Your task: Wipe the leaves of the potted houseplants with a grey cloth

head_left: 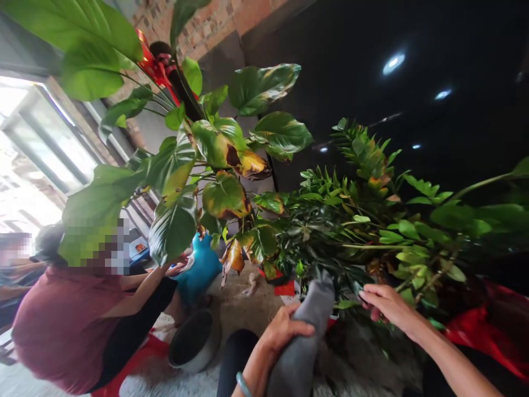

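Note:
My left hand [285,331] is wrapped round a long, grey, soft-looking thing [308,331], which slants up from my lap toward the plants. Its far end is blurred, and I cannot tell its kind. To the right, my right hand [386,306] has its thumb and fingers pinched together beside low dark foliage. Whatever lies between those fingertips is too small and dark to make out. Green leaves [413,259] of a potted plant hang just above my right hand. A large-leaved plant [225,196] with some yellow and browned leaves rises ahead of me.
A person in a dark pink shirt [70,325] sits on a red stool [132,364] at left, near a blue bag [200,270]. A grey bucket [196,342] stands between us. Behind the plants is a dark glossy wall [330,60]; red wrapping [487,331] lies at right.

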Demonstrator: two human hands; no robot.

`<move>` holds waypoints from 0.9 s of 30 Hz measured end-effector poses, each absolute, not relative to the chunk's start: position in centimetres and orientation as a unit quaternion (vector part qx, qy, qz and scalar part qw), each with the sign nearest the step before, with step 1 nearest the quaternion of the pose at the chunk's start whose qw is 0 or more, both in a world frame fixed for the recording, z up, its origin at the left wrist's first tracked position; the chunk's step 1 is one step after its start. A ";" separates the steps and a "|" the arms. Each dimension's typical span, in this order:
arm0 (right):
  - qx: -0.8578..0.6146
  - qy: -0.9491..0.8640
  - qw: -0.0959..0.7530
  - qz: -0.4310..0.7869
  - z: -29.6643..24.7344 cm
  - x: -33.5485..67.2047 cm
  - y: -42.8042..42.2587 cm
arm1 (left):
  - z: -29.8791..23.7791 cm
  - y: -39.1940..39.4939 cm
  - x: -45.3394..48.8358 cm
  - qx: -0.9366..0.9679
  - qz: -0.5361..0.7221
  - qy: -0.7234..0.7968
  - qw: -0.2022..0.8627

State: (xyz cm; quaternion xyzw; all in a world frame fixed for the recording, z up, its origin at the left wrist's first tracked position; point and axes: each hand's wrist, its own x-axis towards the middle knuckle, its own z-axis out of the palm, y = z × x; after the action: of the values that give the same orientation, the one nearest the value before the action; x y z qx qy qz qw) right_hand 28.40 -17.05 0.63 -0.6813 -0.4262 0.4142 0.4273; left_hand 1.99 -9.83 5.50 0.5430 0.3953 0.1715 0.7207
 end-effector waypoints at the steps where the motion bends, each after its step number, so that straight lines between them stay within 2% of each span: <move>1: -0.680 -0.428 0.427 0.415 0.6 28.5 -17.1 | 5.8 -10.3 1.4 0.548 0.150 0.371 0.735; 3: -0.673 -0.432 0.429 0.420 0.4 28.7 -17.2 | 7.6 -10.5 0.5 0.551 0.171 0.324 0.750; 5: -0.666 -0.436 0.429 0.427 0.3 28.8 -17.2 | 9.9 -9.7 0.1 0.543 0.243 0.295 0.748; 9: -0.663 -0.435 0.434 0.427 0.3 28.5 -16.8 | 11.7 -7.8 1.6 0.509 0.355 0.311 0.720; 11: -0.668 -0.431 0.436 0.421 0.5 28.2 -16.7 | 10.6 -7.7 2.7 0.531 0.333 0.351 0.696; 13: -0.674 -0.428 0.436 0.415 0.6 28.1 -16.8 | 9.2 -8.3 3.4 0.581 0.249 0.383 0.673; 15: -0.673 -0.430 0.436 0.415 0.8 28.1 -17.0 | 8.5 -9.1 3.5 0.621 0.152 0.377 0.670; 17: -0.667 -0.435 0.436 0.419 0.9 28.1 -17.2 | 9.1 -9.6 3.4 0.626 0.116 0.340 0.692; 20: -0.662 -0.441 0.434 0.423 1.1 28.2 -17.3 | 11.4 -8.9 3.8 0.583 0.220 0.283 0.729; 23: -0.665 -0.442 0.433 0.418 1.2 28.1 -17.1 | 12.6 -7.6 5.2 0.547 0.344 0.260 0.718; 25: -0.669 -0.440 0.437 0.409 1.2 28.1 -17.0 | 11.7 -7.3 6.1 0.566 0.339 0.299 0.689; 27: -0.675 -0.436 0.441 0.400 1.1 28.1 -17.0 | 10.0 -7.6 6.3 0.616 0.266 0.362 0.648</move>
State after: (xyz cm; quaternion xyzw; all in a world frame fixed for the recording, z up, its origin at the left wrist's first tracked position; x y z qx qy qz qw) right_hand 28.08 -17.03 1.15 -0.6747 -0.4360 0.3997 0.4415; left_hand 6.25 -7.61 9.95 0.6155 0.3615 0.2664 0.6477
